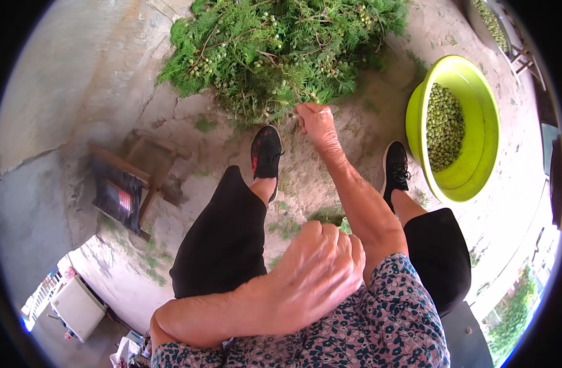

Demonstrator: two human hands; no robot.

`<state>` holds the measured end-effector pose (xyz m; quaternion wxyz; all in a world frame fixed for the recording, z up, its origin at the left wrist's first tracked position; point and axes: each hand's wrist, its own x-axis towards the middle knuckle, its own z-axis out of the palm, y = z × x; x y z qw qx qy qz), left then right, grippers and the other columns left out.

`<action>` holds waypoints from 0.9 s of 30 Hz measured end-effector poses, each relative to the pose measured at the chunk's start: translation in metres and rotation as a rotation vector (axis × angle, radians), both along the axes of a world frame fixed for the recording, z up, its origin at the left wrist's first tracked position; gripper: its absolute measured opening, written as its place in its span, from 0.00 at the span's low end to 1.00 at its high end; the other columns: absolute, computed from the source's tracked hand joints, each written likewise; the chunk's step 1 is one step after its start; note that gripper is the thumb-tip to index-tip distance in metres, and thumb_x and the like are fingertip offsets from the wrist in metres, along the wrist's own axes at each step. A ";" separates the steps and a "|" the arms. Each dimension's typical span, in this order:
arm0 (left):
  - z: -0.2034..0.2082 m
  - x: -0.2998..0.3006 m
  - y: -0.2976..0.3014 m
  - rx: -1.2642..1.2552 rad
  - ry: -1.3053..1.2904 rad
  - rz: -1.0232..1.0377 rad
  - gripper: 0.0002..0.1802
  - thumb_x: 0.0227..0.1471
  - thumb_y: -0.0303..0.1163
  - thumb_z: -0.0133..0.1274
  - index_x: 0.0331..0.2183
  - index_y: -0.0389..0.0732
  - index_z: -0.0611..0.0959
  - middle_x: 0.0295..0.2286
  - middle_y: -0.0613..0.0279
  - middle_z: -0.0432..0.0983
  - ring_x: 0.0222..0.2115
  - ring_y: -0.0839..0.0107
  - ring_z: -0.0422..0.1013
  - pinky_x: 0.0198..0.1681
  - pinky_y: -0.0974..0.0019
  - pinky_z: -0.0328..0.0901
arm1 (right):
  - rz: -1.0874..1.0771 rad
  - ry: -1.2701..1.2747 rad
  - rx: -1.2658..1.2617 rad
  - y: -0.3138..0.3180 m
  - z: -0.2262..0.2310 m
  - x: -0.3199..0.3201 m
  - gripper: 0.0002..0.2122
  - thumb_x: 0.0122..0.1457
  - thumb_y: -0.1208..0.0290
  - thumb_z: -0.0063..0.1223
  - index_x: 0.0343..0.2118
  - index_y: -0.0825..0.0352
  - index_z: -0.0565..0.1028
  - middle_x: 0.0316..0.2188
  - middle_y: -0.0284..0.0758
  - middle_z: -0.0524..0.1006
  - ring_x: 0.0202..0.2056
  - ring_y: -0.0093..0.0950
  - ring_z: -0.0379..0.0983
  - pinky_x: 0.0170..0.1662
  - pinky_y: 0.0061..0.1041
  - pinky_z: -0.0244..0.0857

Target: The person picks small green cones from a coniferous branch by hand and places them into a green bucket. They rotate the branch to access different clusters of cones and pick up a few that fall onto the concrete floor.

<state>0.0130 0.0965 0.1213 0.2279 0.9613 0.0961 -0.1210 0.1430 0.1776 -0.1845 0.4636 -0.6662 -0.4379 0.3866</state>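
A large heap of green conifer branches, dotted with pale green cones, lies on the ground ahead of my feet. My right hand reaches to the heap's near edge, its fingers curled together; whatever they pinch is too small to tell. Close to my body, my left hand is closed in a fist with its back toward me, so its palm side is hidden. A few green bits show just beyond that fist; I cannot tell whether it holds them. On the right stands a lime-green plastic basin partly filled with small green cones.
A low wooden stool with a dark seat is at the left. Another container of green cones stands at the far right. My black shoes flank the bare ground, where green scraps lie scattered. A white appliance is at lower left.
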 end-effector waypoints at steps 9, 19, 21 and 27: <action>-0.005 0.007 0.013 0.021 -0.153 0.245 0.04 0.39 0.26 0.49 0.24 0.38 0.74 0.17 0.58 0.71 0.22 0.63 0.71 0.24 0.61 0.65 | -0.117 0.399 -0.157 0.003 0.134 0.008 0.11 0.52 0.68 0.43 0.25 0.73 0.72 0.10 0.25 0.58 0.11 0.16 0.51 0.16 0.20 0.53; -0.011 -0.008 0.024 -0.004 -0.218 0.376 0.08 0.41 0.32 0.52 0.18 0.39 0.73 0.15 0.57 0.70 0.20 0.58 0.70 0.24 0.59 0.64 | -0.087 0.159 -0.198 -0.014 0.207 0.007 0.09 0.51 0.70 0.43 0.23 0.70 0.72 0.10 0.26 0.60 0.13 0.17 0.56 0.17 0.20 0.53; -0.005 -0.003 0.025 0.003 -0.264 0.367 0.09 0.41 0.33 0.52 0.18 0.39 0.73 0.15 0.56 0.70 0.20 0.58 0.70 0.24 0.58 0.64 | 0.041 -0.676 0.177 -0.013 0.180 0.050 0.09 0.48 0.69 0.46 0.21 0.70 0.73 0.14 0.39 0.71 0.18 0.29 0.69 0.24 0.27 0.62; -0.011 0.002 0.032 0.011 -0.329 0.466 0.09 0.40 0.35 0.54 0.19 0.40 0.76 0.17 0.54 0.72 0.22 0.58 0.71 0.25 0.60 0.66 | -0.082 -0.600 0.083 -0.028 0.247 0.039 0.10 0.45 0.68 0.45 0.17 0.70 0.73 0.19 0.46 0.71 0.23 0.43 0.69 0.28 0.34 0.64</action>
